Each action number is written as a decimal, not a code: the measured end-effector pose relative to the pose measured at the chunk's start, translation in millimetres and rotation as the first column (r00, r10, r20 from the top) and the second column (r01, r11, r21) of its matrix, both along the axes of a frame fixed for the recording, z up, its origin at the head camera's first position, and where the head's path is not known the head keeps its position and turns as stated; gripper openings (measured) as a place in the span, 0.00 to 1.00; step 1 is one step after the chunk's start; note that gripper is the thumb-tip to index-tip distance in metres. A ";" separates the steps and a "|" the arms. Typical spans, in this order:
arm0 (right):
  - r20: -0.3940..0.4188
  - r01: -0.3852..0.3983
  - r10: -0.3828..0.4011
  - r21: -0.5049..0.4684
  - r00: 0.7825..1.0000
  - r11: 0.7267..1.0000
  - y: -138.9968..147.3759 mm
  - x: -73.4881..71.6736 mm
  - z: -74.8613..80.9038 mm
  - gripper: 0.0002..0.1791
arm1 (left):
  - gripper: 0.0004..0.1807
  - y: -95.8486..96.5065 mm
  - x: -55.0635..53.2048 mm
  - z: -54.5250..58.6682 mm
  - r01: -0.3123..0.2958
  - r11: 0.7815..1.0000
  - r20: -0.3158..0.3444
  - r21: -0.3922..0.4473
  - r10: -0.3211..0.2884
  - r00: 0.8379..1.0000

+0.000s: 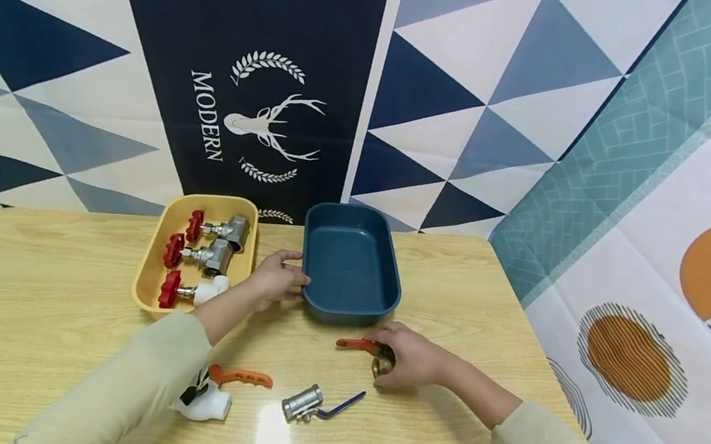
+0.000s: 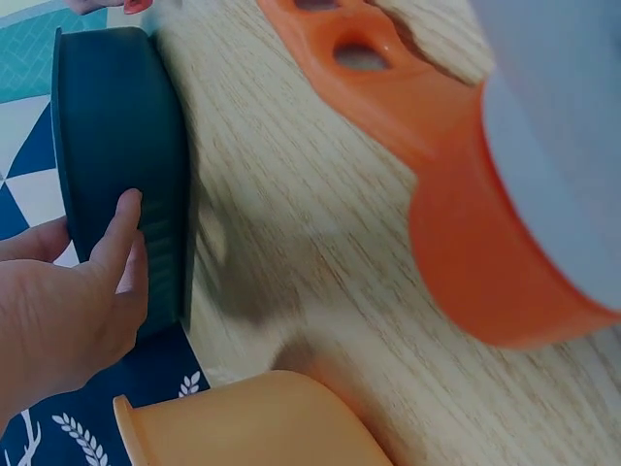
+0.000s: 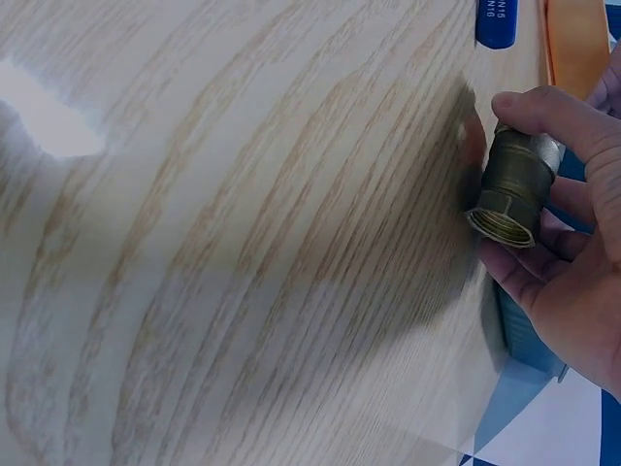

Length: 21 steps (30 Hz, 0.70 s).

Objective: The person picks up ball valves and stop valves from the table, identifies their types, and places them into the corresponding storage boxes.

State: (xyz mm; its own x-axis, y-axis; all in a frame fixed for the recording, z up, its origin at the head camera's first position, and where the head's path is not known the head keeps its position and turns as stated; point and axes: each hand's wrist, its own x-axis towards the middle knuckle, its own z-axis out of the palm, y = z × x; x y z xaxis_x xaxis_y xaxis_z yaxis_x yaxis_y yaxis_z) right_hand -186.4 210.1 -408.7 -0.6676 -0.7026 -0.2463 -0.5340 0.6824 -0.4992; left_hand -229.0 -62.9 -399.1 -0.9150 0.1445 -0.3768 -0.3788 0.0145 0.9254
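Observation:
My right hand (image 1: 412, 355) grips a brass ball valve (image 3: 514, 184) with a red-orange lever (image 1: 357, 344), just in front of the blue bin's near right corner. The valve's threaded opening shows in the right wrist view, between thumb and fingers. My left hand (image 1: 275, 279) touches the left side of the blue bin (image 1: 345, 318), fingertips at its rim and outer wall. Nearer to me lies a metal ball valve (image 1: 303, 402) with a blue lever. Left of it, a white plastic valve (image 1: 208, 405) with an orange handle (image 2: 437, 116) lies partly behind my left sleeve.
A yellow bin (image 1: 146, 276) stands left of the blue one, holding three valves with red handwheels (image 1: 174, 251); my left forearm overlaps its near right corner. Both bins stand on the wooden table (image 1: 40, 329) near its back edge, before a patterned wall covering (image 1: 300, 32).

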 end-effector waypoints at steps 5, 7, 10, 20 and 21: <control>-0.012 0.016 -0.016 -0.032 1.000 0.999 -0.3 0.6 1.6 0.29 | 0.33 -0.2 0.1 -0.9 0.001 1.000 0.000 0.011 -0.001 1.000; -0.016 0.014 -0.015 -0.042 1.000 0.999 -0.4 0.9 2.2 0.28 | 0.33 -0.8 -0.1 -1.3 0.002 1.000 0.004 0.006 -0.002 1.000; -0.025 0.008 -0.009 -0.064 1.000 0.998 -1.0 1.1 3.2 0.30 | 0.33 -1.6 -0.7 -1.2 0.005 1.000 0.005 0.002 -0.005 1.000; -0.107 -0.001 -0.006 -0.060 0.994 0.998 -4.3 4.5 16.4 0.33 | 0.34 -1.7 -2.8 2.3 0.016 1.000 0.018 0.020 -0.016 1.000; -0.116 0.001 -0.008 -0.054 0.993 0.999 -4.5 4.9 17.5 0.34 | 0.34 -2.0 -2.6 2.2 0.016 1.000 0.023 0.021 -0.017 1.000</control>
State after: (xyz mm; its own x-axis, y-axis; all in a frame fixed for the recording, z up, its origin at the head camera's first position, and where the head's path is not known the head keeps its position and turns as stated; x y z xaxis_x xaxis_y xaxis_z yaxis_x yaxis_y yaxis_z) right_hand -181.5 205.6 -391.2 -0.6927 -0.7095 -0.1294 -0.5873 0.6590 -0.4699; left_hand -231.6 -64.9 -396.9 -0.9035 0.1673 -0.3945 -0.3999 0.0019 0.9166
